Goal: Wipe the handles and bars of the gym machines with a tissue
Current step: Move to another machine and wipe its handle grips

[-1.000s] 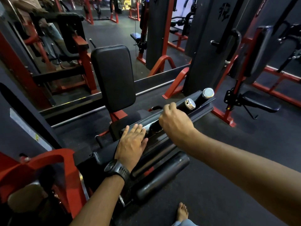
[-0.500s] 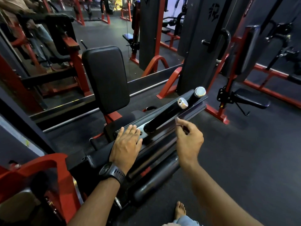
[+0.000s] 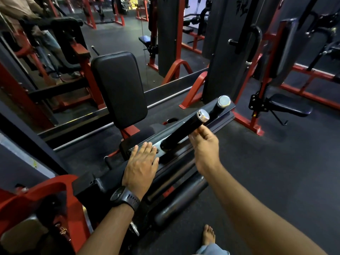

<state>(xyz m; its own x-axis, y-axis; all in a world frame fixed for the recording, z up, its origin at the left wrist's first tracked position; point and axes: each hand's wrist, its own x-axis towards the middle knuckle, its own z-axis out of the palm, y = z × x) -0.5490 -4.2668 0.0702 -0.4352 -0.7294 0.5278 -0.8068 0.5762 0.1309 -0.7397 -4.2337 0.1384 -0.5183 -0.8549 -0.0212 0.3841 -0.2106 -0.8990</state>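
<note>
**One handle by my hand, lots of gym left to wipe**

My right hand (image 3: pixel 204 144) is in the middle of the frame, just under the near handle (image 3: pixel 182 131). That is the black bar with a shiny silver cap on its end. My right fingers (image 3: pixel 194 138) are bunched close together, right at the underside of the bar near the cap. I cannot see the tissue anywhere. It may be tucked inside those fingers, but I cannot tell if they pinch anything.

My left hand (image 3: pixel 141 162) lies flat on the metal plate (image 3: pixel 158 144) at the bottom end of that bar. Its fingers are straight, side by side, and hold nothing. My watch (image 3: pixel 125 197) is on that wrist.

I think I am busy with the near handle now. The bar looks the same all along, with no clean part and no dirty part that I can pick out. So I cannot say how much of it is wiped.

The far handle (image 3: pixel 216 109) sits just behind it, a bit up and to the right, and I think it comes next. After that there is the curved handle (image 3: pixel 255 35) on the machine in the upper right. There are more red machines along the top and in the upper left. So I think most of the job is not done yet.
</note>
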